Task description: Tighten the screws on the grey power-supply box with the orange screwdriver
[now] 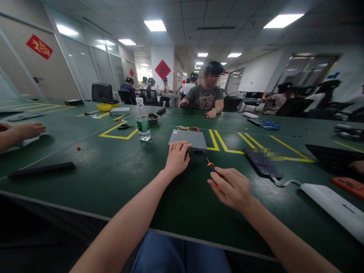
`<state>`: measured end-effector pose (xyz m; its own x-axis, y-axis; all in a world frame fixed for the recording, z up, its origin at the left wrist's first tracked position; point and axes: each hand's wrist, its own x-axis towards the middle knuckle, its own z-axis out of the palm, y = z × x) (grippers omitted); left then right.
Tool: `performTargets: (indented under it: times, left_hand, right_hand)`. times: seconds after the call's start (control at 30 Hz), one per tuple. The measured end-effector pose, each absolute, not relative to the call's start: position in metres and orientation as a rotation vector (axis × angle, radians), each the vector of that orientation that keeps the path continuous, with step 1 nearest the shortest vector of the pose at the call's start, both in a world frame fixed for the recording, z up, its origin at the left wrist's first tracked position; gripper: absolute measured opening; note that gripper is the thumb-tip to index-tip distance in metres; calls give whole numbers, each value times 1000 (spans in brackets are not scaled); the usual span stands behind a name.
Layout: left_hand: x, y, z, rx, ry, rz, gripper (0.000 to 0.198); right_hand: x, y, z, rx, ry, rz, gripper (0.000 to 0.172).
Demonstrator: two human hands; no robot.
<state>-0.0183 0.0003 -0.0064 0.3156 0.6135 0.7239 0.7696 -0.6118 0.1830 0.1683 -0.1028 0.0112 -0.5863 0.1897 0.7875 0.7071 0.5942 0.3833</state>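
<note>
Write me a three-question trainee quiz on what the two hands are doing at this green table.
1. True or false: the left hand rests on the grey metal box.
2. What does the right hand hold? A) scissors B) an orange-handled screwdriver C) pliers
3. Fill in: seen from the camera, the water bottle stands on the box's ___ side.

Key: 1 true; 2 B; 3 left.
</note>
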Motion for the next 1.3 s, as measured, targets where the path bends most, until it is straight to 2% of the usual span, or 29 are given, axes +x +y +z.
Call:
performTargets:
  times: [0.17,0.3,0.73,0.9,1.13,1.3]
  left_hand:
    - [-19,0,-6,-2384,-1275,-1167,34]
    - [-19,0,-6,-2377,-1281,-1165,33]
    - [-19,0,-6,-2383,-1283,-1164,35]
    - [-19,-1,-6,-2390,-1278,-1159,35]
    - [-19,-2,-5,-2386,-1279,-1174,35]
    - [-19,-3,-4,-2379,-1282,-1187,35]
  right_hand:
    - [170,-103,13,-771,-2029,-914,17]
    - [165,-106,11,-817,-2110,-907,27]
    - [170,-103,10,-857,-2038,-926,22]
    - [165,-101,8,-781,-2006,-972,32]
    - [170,-105,17,-839,-2037,-1001,13]
    - [165,-106,15,-886,-2105,-917,22]
